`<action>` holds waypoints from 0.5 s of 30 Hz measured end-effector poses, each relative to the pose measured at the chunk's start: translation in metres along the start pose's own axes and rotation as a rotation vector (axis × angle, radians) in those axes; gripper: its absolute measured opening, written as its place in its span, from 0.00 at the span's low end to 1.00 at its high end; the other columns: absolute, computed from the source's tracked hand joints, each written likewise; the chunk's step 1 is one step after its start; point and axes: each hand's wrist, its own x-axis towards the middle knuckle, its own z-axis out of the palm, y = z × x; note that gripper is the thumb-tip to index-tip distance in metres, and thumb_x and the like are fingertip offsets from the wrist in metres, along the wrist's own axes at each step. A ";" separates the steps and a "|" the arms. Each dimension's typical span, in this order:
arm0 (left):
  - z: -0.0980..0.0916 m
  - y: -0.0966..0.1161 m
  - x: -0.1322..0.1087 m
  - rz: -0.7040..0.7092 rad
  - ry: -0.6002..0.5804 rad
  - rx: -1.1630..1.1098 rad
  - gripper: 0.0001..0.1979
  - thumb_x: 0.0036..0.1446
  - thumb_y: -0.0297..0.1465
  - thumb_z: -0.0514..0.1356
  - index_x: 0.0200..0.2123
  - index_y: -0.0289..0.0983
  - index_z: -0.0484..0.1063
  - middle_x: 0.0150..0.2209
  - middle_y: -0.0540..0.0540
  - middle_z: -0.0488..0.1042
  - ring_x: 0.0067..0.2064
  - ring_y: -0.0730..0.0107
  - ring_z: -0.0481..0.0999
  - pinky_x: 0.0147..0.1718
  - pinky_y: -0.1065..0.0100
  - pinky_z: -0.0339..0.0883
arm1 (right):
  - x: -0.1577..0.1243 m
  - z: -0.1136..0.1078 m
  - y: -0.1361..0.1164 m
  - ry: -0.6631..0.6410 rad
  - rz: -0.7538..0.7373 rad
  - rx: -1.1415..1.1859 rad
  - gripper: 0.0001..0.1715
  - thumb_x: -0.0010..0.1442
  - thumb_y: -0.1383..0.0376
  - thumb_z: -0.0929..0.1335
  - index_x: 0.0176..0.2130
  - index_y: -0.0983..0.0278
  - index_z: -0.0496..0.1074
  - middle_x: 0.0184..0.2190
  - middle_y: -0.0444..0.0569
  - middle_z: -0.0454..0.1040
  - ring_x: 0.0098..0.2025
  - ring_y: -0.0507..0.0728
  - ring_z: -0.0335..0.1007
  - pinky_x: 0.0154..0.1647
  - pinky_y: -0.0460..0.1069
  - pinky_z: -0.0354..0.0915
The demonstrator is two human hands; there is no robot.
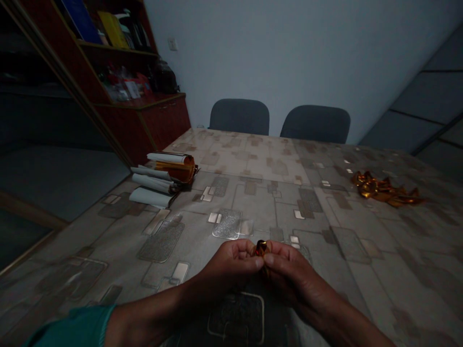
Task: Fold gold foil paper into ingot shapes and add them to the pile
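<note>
Low in the middle of the view, my left hand and my right hand meet just above the patterned table. Both are closed in a pinch on a small shiny orange foil piece held between the fingertips. Most of the piece is hidden by my fingers. A teal sleeve covers my left forearm.
Rolled sheets of white and orange foil paper lie at the table's left edge. A heap of crumpled orange foil pieces lies at the right. Two dark chairs stand at the far side. A wooden shelf unit stands to the left.
</note>
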 end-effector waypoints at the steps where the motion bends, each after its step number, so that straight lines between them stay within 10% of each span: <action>1: 0.001 -0.001 0.000 0.009 0.029 0.000 0.20 0.48 0.45 0.69 0.33 0.35 0.71 0.24 0.50 0.70 0.25 0.72 0.69 0.25 0.71 0.57 | 0.000 0.000 0.001 0.019 -0.001 -0.026 0.16 0.55 0.56 0.74 0.29 0.64 0.70 0.20 0.41 0.67 0.19 0.47 0.52 0.19 0.43 0.48; 15: 0.001 0.002 0.003 0.014 0.108 0.049 0.19 0.46 0.43 0.71 0.31 0.35 0.70 0.19 0.54 0.66 0.19 0.78 0.63 0.20 0.74 0.53 | 0.001 -0.001 0.000 0.073 -0.013 -0.114 0.18 0.53 0.54 0.75 0.32 0.66 0.73 0.22 0.45 0.71 0.20 0.47 0.56 0.19 0.43 0.48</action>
